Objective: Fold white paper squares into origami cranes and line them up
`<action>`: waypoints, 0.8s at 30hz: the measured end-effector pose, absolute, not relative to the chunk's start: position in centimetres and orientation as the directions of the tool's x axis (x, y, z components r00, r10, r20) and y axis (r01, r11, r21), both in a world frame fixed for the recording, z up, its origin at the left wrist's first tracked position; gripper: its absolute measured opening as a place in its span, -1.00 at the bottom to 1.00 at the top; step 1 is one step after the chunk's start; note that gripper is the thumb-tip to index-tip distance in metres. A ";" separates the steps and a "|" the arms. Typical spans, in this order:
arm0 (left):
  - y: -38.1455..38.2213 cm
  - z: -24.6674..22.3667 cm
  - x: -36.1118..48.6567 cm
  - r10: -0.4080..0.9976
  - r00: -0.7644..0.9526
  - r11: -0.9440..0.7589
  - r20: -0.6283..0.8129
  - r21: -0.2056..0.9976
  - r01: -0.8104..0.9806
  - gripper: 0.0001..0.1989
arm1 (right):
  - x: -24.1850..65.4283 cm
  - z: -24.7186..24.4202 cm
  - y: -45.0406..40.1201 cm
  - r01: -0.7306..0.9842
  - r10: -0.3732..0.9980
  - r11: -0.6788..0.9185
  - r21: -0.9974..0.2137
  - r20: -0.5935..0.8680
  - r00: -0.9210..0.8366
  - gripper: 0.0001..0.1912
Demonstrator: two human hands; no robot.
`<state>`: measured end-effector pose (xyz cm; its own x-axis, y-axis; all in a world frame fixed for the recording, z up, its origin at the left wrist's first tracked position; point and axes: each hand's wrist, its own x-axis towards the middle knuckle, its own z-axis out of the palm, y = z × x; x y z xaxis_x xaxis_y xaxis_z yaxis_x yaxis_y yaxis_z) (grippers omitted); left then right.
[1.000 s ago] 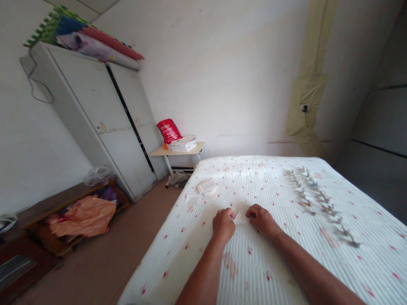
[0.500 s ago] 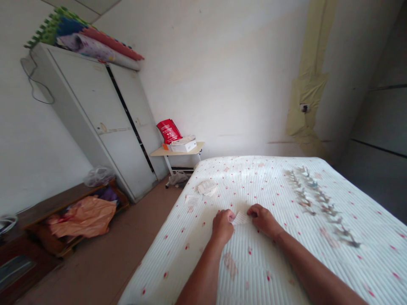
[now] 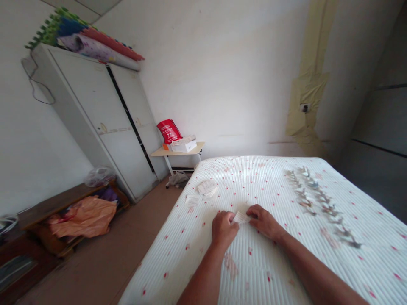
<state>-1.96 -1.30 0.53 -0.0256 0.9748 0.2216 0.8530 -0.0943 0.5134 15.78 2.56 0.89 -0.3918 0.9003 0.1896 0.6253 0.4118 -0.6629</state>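
Observation:
A small piece of printed paper [image 3: 242,217] is between my two hands, just over the mattress [image 3: 254,271]. My left hand [image 3: 224,226] pinches its left edge between thumb and fingers. On the opposite side my right hand [image 3: 262,219] grips the right edge with curled fingers. Beyond my left hand lies a loose pile of printed paper pieces [image 3: 207,187], with a single paper piece [image 3: 192,200] beside it. Small folded figures [image 3: 327,207], which look like paper, stand in rows on the right part of the mattress; their details are blurred.
Past the mattress's far left corner, a small table [image 3: 155,152] holds a red bag [image 3: 169,131] and a white box [image 3: 184,146]. A grey cabinet [image 3: 92,106] stands at the left, with rolled mats [image 3: 98,50] on top. Orange plastic [image 3: 84,217] lies on a low wooden unit [image 3: 41,207].
My left hand has turned and its thumb has come in closer over the paper. Less of the paper's lower left shows now. My right hand has barely shifted.

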 end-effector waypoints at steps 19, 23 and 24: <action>-1.7 0.8 -1.8 0.953 0.035 -0.187 0.301 0.493 0.849 -0.79 | 15.8 1.0 1.7 0.471 0.840 0.527 -0.708 0.347 -0.418 -0.81; -1.7 0.6 -1.8 0.934 0.023 -0.219 0.357 0.520 0.826 -0.80 | 15.7 1.0 1.6 0.465 0.823 0.551 -0.692 0.361 -0.439 -0.84; -1.7 0.5 -1.8 0.926 0.025 -0.234 0.377 0.521 0.821 -0.81 | 15.7 1.0 1.6 0.474 0.818 0.560 -0.680 0.363 -0.446 -0.83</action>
